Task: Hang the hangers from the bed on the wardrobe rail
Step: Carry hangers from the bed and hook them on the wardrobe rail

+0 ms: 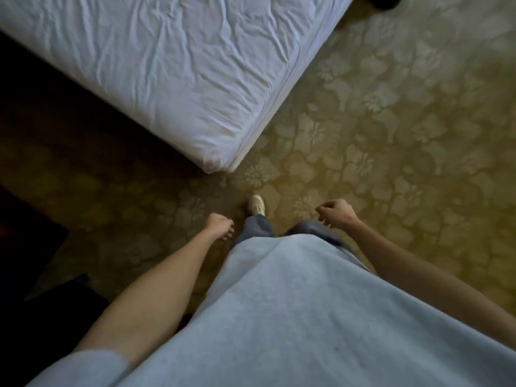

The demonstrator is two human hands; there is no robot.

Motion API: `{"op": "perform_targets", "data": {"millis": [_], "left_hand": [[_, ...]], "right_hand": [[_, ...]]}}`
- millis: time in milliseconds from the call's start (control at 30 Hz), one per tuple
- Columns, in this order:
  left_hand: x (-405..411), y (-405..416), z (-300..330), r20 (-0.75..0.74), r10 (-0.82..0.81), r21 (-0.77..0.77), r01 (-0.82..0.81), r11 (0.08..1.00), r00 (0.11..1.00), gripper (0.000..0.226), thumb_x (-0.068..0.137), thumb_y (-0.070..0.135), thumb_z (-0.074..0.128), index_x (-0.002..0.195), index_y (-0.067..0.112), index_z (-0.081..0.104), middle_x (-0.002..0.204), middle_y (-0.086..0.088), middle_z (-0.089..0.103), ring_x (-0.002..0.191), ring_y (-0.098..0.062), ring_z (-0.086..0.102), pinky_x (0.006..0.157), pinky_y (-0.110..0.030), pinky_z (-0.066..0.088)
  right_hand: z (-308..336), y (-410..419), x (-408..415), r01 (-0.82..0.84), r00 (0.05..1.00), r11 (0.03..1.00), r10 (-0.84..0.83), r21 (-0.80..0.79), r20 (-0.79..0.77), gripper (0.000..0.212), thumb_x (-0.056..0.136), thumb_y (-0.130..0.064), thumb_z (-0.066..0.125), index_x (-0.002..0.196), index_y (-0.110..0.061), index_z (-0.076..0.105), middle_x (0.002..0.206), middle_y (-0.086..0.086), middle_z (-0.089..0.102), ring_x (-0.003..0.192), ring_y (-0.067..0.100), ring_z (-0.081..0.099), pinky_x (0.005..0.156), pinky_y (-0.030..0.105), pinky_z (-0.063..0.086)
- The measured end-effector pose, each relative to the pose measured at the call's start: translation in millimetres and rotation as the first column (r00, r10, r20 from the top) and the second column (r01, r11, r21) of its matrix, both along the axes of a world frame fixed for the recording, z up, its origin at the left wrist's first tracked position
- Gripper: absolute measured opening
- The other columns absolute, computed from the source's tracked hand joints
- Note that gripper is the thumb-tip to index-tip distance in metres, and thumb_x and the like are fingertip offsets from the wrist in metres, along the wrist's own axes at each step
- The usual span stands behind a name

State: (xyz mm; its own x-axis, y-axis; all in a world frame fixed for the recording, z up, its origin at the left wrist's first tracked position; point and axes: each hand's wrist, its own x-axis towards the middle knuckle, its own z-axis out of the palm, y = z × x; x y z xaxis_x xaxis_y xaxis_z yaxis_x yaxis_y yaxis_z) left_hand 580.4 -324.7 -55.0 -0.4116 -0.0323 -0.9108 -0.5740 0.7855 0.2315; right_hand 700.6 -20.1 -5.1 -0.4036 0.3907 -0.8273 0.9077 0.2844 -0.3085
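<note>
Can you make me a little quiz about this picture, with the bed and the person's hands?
1. True or false: the left hand holds a hanger.
2. What lies under the shoe? A) bare wood B) flower-patterned carpet C) a white sheet
3. Fill in: the corner of the bed in view has ___ hangers on it.

Key:
1. False. Both the left hand and the right hand hang loosely curled and hold nothing.
2. B. The shoe stands on the patterned carpet, just short of the bed's corner.
3. No. Only the wrinkled white sheet shows on the part of the bed in view; the rest of the bed is out of frame.
</note>
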Motion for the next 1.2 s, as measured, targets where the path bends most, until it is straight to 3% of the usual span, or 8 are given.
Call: {"op": "perform_targets", "data": {"millis": [100, 200, 333, 500, 633, 767, 967, 1200], "left_hand": [[-69.2, 79.3, 10.3, -0.023, -0.062, 0.084, 0.063, 0.994, 0.998, 0.015, 0.096, 0.011, 0.060, 0.093, 0.001, 0.071, 0.066, -0.006, 0.065, 0.049, -0.013, 0.057, 0.036, -0.017, 0.045], [-130.2, 166.5, 11.0, -0.022, -0.156, 0.155, 0.157, 0.975, 0.988, 0.015, 0.097, 0.014, 0.059, 0.091, 0.004, 0.070, 0.068, -0.005, 0.067, 0.054, -0.013, 0.061, 0.042, -0.020, 0.048], [-194.3, 274.6, 5.6, -0.053, -0.273, 0.191, 0.278, 0.941, 0.961, 0.016, 0.097, 0.021, 0.061, 0.094, 0.010, 0.072, 0.074, -0.003, 0.072, 0.063, -0.014, 0.067, 0.049, -0.023, 0.050], [-255.4, 374.3, 20.5, -0.080, -0.346, 0.170, 0.355, 0.919, 0.935, 0.016, 0.099, 0.018, 0.058, 0.096, 0.008, 0.071, 0.079, -0.007, 0.072, 0.064, -0.015, 0.066, 0.050, -0.022, 0.050], [-302.5, 413.3, 36.5, -0.053, -0.331, 0.102, 0.335, 0.937, 0.942, 0.017, 0.098, 0.015, 0.055, 0.087, 0.008, 0.068, 0.069, -0.005, 0.067, 0.053, -0.013, 0.059, 0.044, -0.020, 0.047], [-352.4, 428.6, 42.5, -0.100, -0.223, 0.061, 0.230, 0.971, 0.970, 0.025, 0.096, 0.012, 0.056, 0.075, 0.005, 0.068, 0.071, -0.010, 0.068, 0.052, -0.016, 0.059, 0.047, -0.023, 0.049], [-412.8, 435.5, 30.6, -0.052, -0.078, -0.011, 0.078, 0.997, 0.996, 0.022, 0.093, 0.010, 0.058, 0.079, 0.001, 0.072, 0.068, -0.010, 0.068, 0.051, -0.019, 0.059, 0.049, -0.023, 0.051], [-494.8, 474.0, -1.5, 0.038, 0.153, -0.020, -0.152, 0.988, 0.988, 0.024, 0.093, 0.015, 0.059, 0.079, 0.003, 0.074, 0.077, -0.010, 0.075, 0.061, -0.020, 0.067, 0.054, -0.025, 0.052]], "right_hand": [[4.4, 37.7, -17.4, 0.092, 0.995, 0.995, -0.093, 0.026, 0.033, 0.022, 0.095, -0.017, 0.057, 0.096, -0.006, 0.076, 0.073, 0.005, 0.072, 0.060, 0.017, 0.063, 0.051, 0.024, 0.050], [4.7, 80.2, -27.9, 0.206, 0.976, 0.978, -0.208, 0.045, 0.064, 0.021, 0.095, -0.020, 0.058, 0.092, -0.009, 0.075, 0.075, 0.004, 0.072, 0.063, 0.017, 0.064, 0.052, 0.025, 0.050], [-10.9, 144.1, -35.2, 0.354, 0.928, 0.934, -0.356, 0.043, 0.106, 0.020, 0.096, -0.021, 0.058, 0.095, -0.010, 0.074, 0.079, 0.008, 0.074, 0.064, 0.020, 0.064, 0.055, 0.027, 0.051], [-22.2, 235.7, -66.7, 0.451, 0.874, 0.892, -0.446, 0.023, 0.190, 0.022, 0.094, -0.017, 0.062, 0.090, 0.000, 0.074, 0.066, 0.006, 0.068, 0.056, 0.020, 0.058, 0.052, 0.027, 0.049], [-13.0, 301.5, -131.0, 0.401, 0.894, 0.916, -0.393, 0.007, 0.213, 0.027, 0.091, -0.014, 0.063, 0.067, -0.006, 0.069, 0.053, 0.005, 0.061, 0.044, 0.016, 0.053, 0.041, 0.018, 0.041], [-16.1, 359.0, -235.9, 0.336, 0.935, 0.939, -0.324, -0.071, 0.144, 0.023, 0.094, -0.017, 0.060, 0.082, -0.002, 0.072, 0.072, 0.011, 0.071, 0.058, 0.022, 0.063, 0.055, 0.029, 0.054], [-8.9, 417.6, -418.2, 0.162, 0.983, 0.980, -0.170, -0.113, -0.065, 0.020, 0.093, -0.020, 0.058, 0.088, -0.009, 0.075, 0.078, 0.006, 0.074, 0.061, 0.017, 0.064, 0.053, 0.026, 0.053], [-24.8, 491.3, -563.5, -0.055, 0.997, 0.995, 0.059, -0.084, 0.045, 0.023, 0.095, -0.019, 0.057, 0.101, -0.006, 0.075, 0.085, 0.009, 0.074, 0.065, 0.019, 0.064, 0.055, 0.026, 0.051]]}}
